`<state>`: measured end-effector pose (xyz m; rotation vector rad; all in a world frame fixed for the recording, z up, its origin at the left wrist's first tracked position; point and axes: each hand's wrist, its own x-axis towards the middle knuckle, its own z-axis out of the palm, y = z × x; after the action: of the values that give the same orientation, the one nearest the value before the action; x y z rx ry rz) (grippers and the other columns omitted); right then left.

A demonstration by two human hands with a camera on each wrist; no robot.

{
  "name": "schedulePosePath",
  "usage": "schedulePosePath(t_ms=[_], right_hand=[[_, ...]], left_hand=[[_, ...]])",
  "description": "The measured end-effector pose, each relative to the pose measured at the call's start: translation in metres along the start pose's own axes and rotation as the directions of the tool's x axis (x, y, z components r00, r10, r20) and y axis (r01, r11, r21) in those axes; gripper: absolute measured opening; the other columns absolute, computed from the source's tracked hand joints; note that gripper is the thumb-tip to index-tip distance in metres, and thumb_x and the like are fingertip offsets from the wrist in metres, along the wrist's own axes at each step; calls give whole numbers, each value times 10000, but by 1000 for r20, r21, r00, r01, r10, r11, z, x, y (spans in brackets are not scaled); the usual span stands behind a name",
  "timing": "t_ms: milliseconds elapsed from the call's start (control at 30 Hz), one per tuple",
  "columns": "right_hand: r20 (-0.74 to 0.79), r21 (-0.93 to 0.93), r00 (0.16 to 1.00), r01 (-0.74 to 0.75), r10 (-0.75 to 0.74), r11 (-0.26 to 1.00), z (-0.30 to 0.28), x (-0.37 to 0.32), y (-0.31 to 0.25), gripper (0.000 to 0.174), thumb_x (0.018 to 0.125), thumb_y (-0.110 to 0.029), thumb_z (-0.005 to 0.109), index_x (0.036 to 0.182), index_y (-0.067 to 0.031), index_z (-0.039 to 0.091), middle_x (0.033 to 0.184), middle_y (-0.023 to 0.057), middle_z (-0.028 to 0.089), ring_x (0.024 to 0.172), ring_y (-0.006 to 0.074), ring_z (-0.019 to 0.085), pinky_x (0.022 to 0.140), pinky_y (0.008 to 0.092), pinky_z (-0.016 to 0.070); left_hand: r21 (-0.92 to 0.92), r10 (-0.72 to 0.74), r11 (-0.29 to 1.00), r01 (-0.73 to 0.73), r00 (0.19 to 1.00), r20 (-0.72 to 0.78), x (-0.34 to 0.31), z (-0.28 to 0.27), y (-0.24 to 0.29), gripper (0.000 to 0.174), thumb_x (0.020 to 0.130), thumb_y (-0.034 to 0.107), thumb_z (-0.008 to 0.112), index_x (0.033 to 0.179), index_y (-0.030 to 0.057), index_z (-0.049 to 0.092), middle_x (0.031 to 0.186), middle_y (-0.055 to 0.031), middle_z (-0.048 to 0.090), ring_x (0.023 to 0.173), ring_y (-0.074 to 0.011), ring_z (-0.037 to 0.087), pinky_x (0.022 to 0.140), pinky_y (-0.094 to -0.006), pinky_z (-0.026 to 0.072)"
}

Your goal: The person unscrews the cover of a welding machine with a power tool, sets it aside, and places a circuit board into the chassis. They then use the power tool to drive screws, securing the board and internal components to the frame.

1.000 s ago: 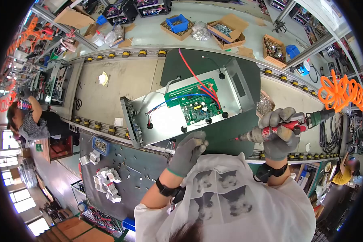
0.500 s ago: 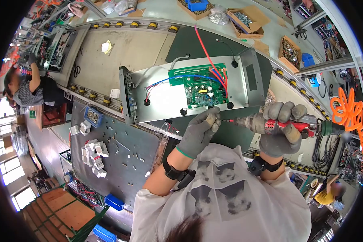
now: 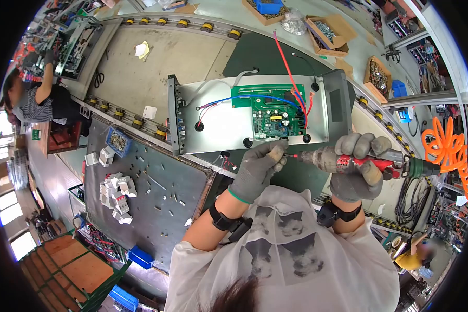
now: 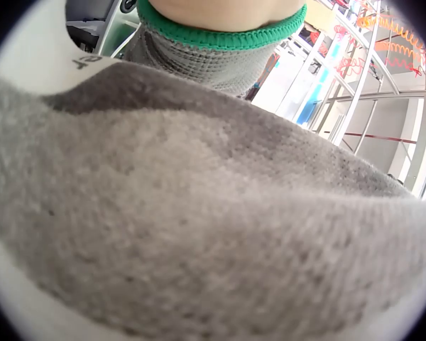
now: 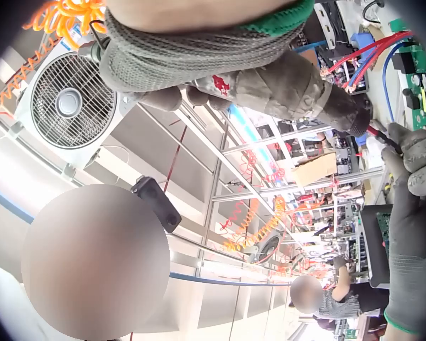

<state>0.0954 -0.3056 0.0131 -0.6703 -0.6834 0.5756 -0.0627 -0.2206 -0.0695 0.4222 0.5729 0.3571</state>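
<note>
In the head view my gloved right hand [image 3: 360, 166] grips a red and grey air screwdriver [image 3: 338, 159], its nose pointing left. The thin bit with a red collar [image 3: 295, 156] reaches the fingertips of my gloved left hand [image 3: 257, 171]. Those fingers and thumb are curled and pinch around the bit's tip; anything small between them is hidden. Just beyond the left fingertips lies an open metal chassis [image 3: 218, 135] with a green circuit board [image 3: 268, 118] and red and blue wires. The right wrist view shows the bit [image 5: 378, 135] meeting the left fingers. Glove fabric fills most of the left wrist view.
Beneath the chassis is a dark green board [image 3: 249, 54] on the roller line. Cardboard boxes of screws [image 3: 378, 75] stand along the back. An orange coiled hose [image 3: 442, 140] hangs at right. White parts [image 3: 117, 192] lie on the dark left table; another person [image 3: 34, 96] works far left.
The left hand has come up and right to the screwdriver's bit, near the chassis edge. The screwdriver has risen slightly in view and stays in the right hand. The camera view has shifted.
</note>
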Motion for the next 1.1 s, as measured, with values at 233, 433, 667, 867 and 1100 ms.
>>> schedulePosePath(t_ms=[233, 433, 667, 867, 1100], right_hand=[[42, -8, 999, 2, -1, 1000, 8, 4, 12, 370, 721, -72, 588, 1078, -76, 491, 764, 85, 487, 706, 253, 511, 659, 399, 439], [57, 23, 998, -24, 23, 999, 20, 10, 24, 360, 721, -78, 583, 1070, -84, 493, 769, 79, 486, 717, 255, 509, 670, 399, 432], [87, 48, 994, -73, 69, 996, 29, 14, 42, 335, 742, -91, 570, 1070, -79, 506, 791, 85, 502, 773, 262, 522, 706, 404, 427], [116, 59, 989, -101, 93, 993, 36, 24, 49, 355, 749, -91, 569, 1097, -58, 506, 830, 105, 526, 795, 271, 531, 706, 411, 428], [175, 20, 984, -26, 22, 999, 45, 62, 64, 334, 760, -86, 562, 1087, -31, 524, 857, 123, 543, 805, 287, 531, 717, 417, 448]], left_hand=[[77, 104, 992, -97, 990, -93, -5, -1, 11, 253, 905, 137, 583, 1111, -11, 586, 869, -36, 569, 747, -94, 508, 651, -218, 413], [50, 144, 989, -138, 980, -135, -9, -7, 20, 248, 910, 147, 580, 1102, -10, 590, 845, -34, 566, 738, -88, 499, 633, -207, 400], [-13, 37, 999, -38, 993, -110, -10, -29, 30, 268, 905, 178, 596, 1096, -9, 589, 820, -31, 554, 728, -83, 494, 623, -198, 393], [-103, 77, 991, -82, 996, -45, -8, -38, 27, 414, 907, 322, 588, 1140, -18, 558, 845, -43, 547, 728, -85, 491, 659, -193, 414], [-363, 58, 928, -84, 995, -83, -5, -62, 21, 448, 954, 321, 465, 1215, -43, 483, 957, -113, 549, 816, -175, 536, 729, -250, 465]])
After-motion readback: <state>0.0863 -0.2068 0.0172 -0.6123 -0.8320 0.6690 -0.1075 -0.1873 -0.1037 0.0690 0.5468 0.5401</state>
